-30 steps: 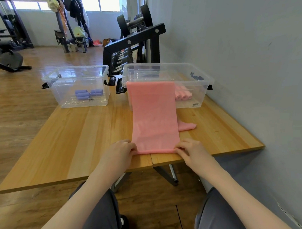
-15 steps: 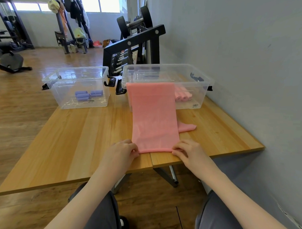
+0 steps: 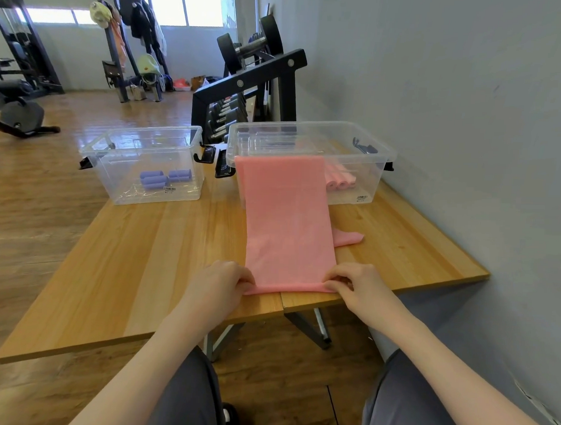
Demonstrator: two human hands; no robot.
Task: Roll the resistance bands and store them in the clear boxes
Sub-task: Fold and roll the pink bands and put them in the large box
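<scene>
Both hands [image 3: 289, 284] pinch flat, matte pink band [image 3: 288, 219].

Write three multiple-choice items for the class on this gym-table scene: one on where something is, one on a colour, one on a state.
1. Where do the purple rolls lie?
A. In the left clear box
B. On the floor
C. On the dumbbell rack

2. What colour is the flat band on the table?
A. Green
B. Pink
C. Black

3. How is that band's far end?
A. Fully rolled
B. Knotted
C. Draped over the right clear box's rim

Answers:
1 A, the rolls sit inside the left clear box.
2 B, the band is pink.
3 C, it hangs over the right clear box, while the left hand and right hand pinch its near edge.
</scene>
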